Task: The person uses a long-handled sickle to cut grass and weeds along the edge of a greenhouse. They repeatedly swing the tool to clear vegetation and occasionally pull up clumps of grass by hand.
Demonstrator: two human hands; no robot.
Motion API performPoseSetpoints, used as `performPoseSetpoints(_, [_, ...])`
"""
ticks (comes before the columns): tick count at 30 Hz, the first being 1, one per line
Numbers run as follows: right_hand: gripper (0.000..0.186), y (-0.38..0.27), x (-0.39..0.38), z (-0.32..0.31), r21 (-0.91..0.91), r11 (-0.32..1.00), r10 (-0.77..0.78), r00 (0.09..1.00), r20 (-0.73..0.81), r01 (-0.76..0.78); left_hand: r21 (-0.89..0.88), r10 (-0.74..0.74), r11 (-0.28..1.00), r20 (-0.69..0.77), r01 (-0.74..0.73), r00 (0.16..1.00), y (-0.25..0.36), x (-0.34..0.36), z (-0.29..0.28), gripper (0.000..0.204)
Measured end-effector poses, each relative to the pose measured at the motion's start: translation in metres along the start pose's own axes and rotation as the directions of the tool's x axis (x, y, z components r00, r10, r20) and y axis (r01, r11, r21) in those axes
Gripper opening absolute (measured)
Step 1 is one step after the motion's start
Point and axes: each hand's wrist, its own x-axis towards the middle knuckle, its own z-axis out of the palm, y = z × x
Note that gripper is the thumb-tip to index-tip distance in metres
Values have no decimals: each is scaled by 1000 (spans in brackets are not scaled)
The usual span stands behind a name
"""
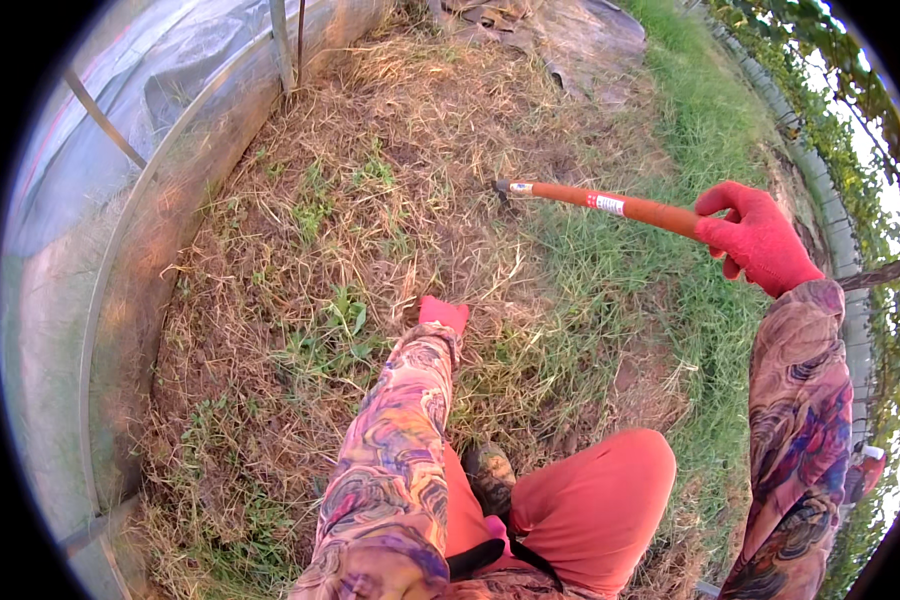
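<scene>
Has, along the left, a curved wall of translucent plastic film (pixel 60 330) beside the worked ground. Just to the right of that, shows dry straw (pixel 230 290) strewn thickly over brown soil, with green weeds (pixel 345 315) standing among it. Looks, as a judgement, only part-way through: much lying flat and withered across the left and middle, yet plenty of green tufts left upright there. Cannot tell how much of the dry litter comes from this work.

In the near middle, reaches down to the litter with the left hand (pixel 444 313), gloved in pinkish red, fingers hidden from sight; cannot tell whether clenched on stalks or released.

Farther off and to the right, holds out the orange-handled tool (pixel 650 212) above the ground, grasping the right end of the handle in the gloved right hand (pixel 755 235), thumb and fingers closed round it. Runs the long axis mostly left to right, tipped slightly so as to point the dark head (pixel 501 188) left and a little far. Cannot tell the blade's exact shape, nor whether touching soil.

Beyond, along the right, has a dense strip of green grass (pixel 710 120), seemingly left uncut.
</scene>
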Motion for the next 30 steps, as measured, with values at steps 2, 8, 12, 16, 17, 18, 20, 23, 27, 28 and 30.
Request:
performPoseSetpoints(2, [24,4,-3,0,-2,1000,-22,1000,16,22,-14,54,998,-140,-56,989,-25,-15,6,38])
performPoseSetpoints(8, [26,25,7,-6,-25,995,-92,995,31,93,-235,-110,971,-262,47,959,-67,-143,-78,66])
performPoseSetpoints(12, [29,42,7,-15,-83,986,-142,990,7,142,-267,-311,944,-524,193,793,-114,-213,-127,67])
performPoseSetpoints(16, [31,52,5,-23,-114,984,-137,990,-9,136,-247,-399,911,-728,330,558,-190,-267,-216,81])
performPoseSetpoints(17, [31,50,3,-23,-114,983,-145,989,-15,143,-147,-374,883,-796,447,477,-222,-275,-229,86])
performPoseSetpoints(18, [30,55,16,-7,-58,983,-173,985,16,174,-67,-368,841,-798,537,477,-218,-284,-230,88])
performPoseSetpoints(20, [29,56,13,-11,-45,983,-180,984,-7,180,37,-313,795,-830,605,462,-179,-272,-235,92])
performPoseSetpoints(23, [29,57,17,-17,-87,986,-141,989,41,144,70,-52,984,-762,162,645,-140,-207,-166,97])
performPoseSetpoints(27, [28,51,3,-15,-112,989,-105,993,-61,98,6,41,999,-244,-41,969,-27,-132,-54,117])
performPoseSetpoints(28, [28,45,8,-9,-95,988,-123,992,-32,119,40,32,999,-155,-26,987,-18,-130,-25,118])
performPoseSetpoints(30, [29,44,7,-12,-103,990,-103,994,-29,100,108,47,993,-18,-44,999,0,-122,2,116])
